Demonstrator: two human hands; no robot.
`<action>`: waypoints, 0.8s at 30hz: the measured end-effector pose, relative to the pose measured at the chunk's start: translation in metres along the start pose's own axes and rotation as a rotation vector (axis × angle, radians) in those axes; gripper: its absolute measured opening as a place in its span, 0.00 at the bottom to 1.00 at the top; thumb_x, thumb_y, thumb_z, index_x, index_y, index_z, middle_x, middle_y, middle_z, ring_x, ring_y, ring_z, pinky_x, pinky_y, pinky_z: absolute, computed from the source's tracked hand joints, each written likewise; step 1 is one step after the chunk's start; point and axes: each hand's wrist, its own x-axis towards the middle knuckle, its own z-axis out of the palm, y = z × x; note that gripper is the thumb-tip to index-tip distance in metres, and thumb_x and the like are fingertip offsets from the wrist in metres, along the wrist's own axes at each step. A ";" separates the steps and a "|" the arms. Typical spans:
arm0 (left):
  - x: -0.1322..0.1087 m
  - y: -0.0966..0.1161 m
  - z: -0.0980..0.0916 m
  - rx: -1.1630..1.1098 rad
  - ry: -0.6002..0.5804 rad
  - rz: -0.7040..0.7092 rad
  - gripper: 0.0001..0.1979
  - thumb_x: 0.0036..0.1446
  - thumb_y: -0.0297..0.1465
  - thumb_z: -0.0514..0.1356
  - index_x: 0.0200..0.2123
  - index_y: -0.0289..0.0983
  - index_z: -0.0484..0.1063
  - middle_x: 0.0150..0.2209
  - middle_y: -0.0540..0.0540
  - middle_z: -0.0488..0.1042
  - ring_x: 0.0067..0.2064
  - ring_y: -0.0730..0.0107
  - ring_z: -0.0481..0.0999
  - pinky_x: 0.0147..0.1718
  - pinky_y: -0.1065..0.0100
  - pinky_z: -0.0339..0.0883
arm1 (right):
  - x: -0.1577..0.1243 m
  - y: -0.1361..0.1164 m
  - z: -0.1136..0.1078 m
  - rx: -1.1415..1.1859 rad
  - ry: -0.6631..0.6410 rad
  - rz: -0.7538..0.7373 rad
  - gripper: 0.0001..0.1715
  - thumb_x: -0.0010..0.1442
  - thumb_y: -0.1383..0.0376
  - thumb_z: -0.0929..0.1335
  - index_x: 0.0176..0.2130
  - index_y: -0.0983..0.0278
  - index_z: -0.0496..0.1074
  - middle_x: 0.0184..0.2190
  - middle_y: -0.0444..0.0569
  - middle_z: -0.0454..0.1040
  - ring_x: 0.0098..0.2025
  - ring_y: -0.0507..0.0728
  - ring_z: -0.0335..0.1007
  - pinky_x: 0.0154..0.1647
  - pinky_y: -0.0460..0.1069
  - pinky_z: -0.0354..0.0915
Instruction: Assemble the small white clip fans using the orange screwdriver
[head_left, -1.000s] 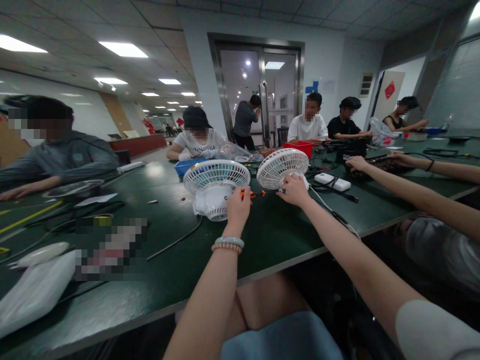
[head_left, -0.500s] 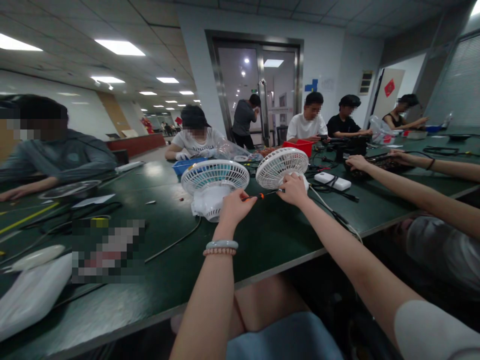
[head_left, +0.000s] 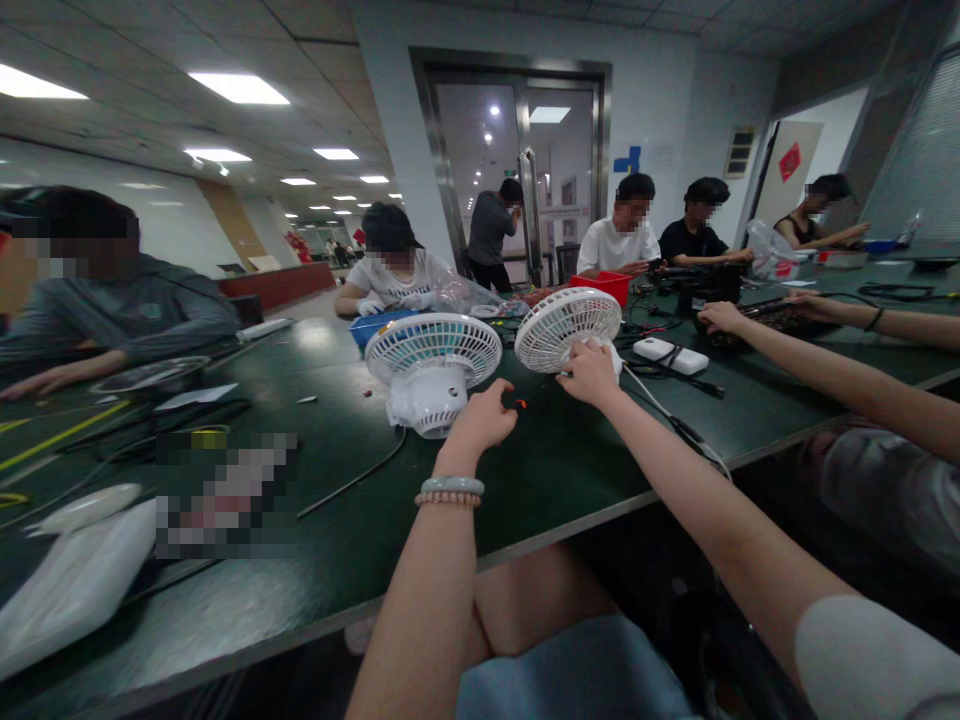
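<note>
My left hand [head_left: 484, 415] is closed around a screwdriver [head_left: 516, 402] with a black and orange handle; its shaft cannot be made out now. My right hand [head_left: 589, 375] has its fingers bent on the back of a small white fan [head_left: 562, 325], whose round slatted cage faces away and up. A second white fan [head_left: 435, 345] with a bulky motor housing stands just left of the first, close behind my left hand. A pale cable [head_left: 645, 392] runs from the right fan toward the table edge.
A white box with a black cord [head_left: 670, 356] lies right of the fans. Behind them are a blue bin [head_left: 371, 328] and a red bin [head_left: 604, 288]. A neighbour's hands [head_left: 720, 318] work at the right. Cables and a white package [head_left: 75, 580] lie on the left. Several people sit around the table.
The screwdriver's shaft reached across to my right fingers before; now my left hand has turned and only part of the handle shows. My right hand stays on the fan.
</note>
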 end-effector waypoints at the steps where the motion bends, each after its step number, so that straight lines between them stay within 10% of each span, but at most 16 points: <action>1: -0.001 0.001 -0.001 0.026 0.003 -0.008 0.22 0.51 0.30 0.53 0.52 0.40 0.62 0.30 0.48 0.75 0.22 0.73 0.70 0.27 0.70 0.63 | 0.000 0.000 0.000 0.003 0.008 0.005 0.17 0.56 0.55 0.62 0.34 0.60 0.77 0.43 0.53 0.68 0.48 0.64 0.54 0.44 0.57 0.50; 8: 0.005 0.007 0.016 0.282 0.008 0.064 0.16 0.53 0.29 0.49 0.41 0.43 0.73 0.43 0.44 0.73 0.44 0.62 0.72 0.43 0.64 0.64 | 0.001 -0.002 0.002 0.034 0.060 0.029 0.17 0.57 0.59 0.61 0.31 0.62 0.77 0.42 0.53 0.69 0.47 0.64 0.54 0.43 0.57 0.49; 20: 0.022 0.015 0.047 0.457 0.011 -0.022 0.18 0.54 0.29 0.47 0.45 0.40 0.70 0.43 0.38 0.66 0.44 0.58 0.70 0.37 0.61 0.67 | 0.003 0.012 0.004 0.174 0.134 -0.023 0.20 0.60 0.62 0.58 0.30 0.66 0.76 0.37 0.54 0.68 0.43 0.58 0.59 0.42 0.53 0.54; 24: 0.022 0.016 0.049 0.496 0.049 -0.022 0.17 0.55 0.28 0.47 0.45 0.38 0.70 0.43 0.37 0.66 0.46 0.56 0.67 0.38 0.61 0.66 | 0.002 0.034 0.000 0.256 0.241 0.165 0.22 0.61 0.61 0.56 0.33 0.67 0.74 0.38 0.56 0.68 0.39 0.56 0.63 0.41 0.50 0.58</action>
